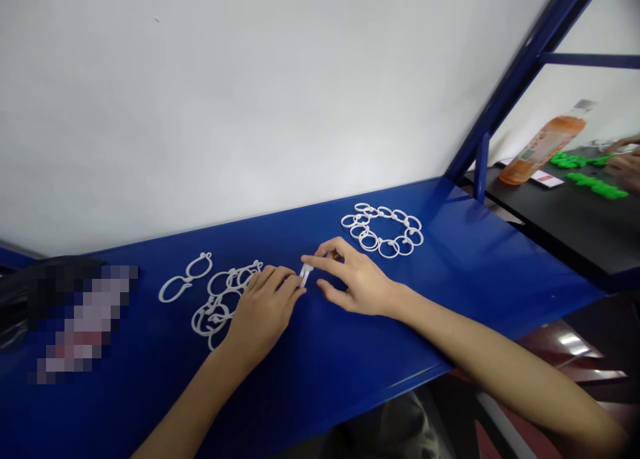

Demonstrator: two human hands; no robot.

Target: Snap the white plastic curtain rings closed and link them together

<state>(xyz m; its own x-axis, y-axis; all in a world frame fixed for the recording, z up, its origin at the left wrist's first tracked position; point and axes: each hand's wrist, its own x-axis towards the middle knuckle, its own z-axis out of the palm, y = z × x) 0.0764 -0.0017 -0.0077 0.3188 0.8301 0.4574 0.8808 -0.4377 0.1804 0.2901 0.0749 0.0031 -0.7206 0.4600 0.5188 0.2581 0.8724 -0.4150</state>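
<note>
My left hand (265, 305) pinches a small white plastic piece (305, 273) between thumb and fingertips, just above the blue table (320, 385). It may be a ring seen edge-on; I cannot make out its full shape. Fingers spread, my right hand (353, 279) has its index fingertip at the top of that piece, and its thumb stays apart from it. Partly hidden behind my left hand lies a loose pile of white plastic rings (210, 320). Two more opened-out white rings (175, 289) lie to the left. Beyond my right hand, several white rings form a rough loop (389, 248).
A white wall (280, 99) rises behind the table, with a blue metal frame (483, 159) at the right. On a black table (575, 225) beyond it stand an orange drink bottle (545, 145) and green pieces (597, 185), near another person's hand (627, 165). A black bag (45, 279) lies far left.
</note>
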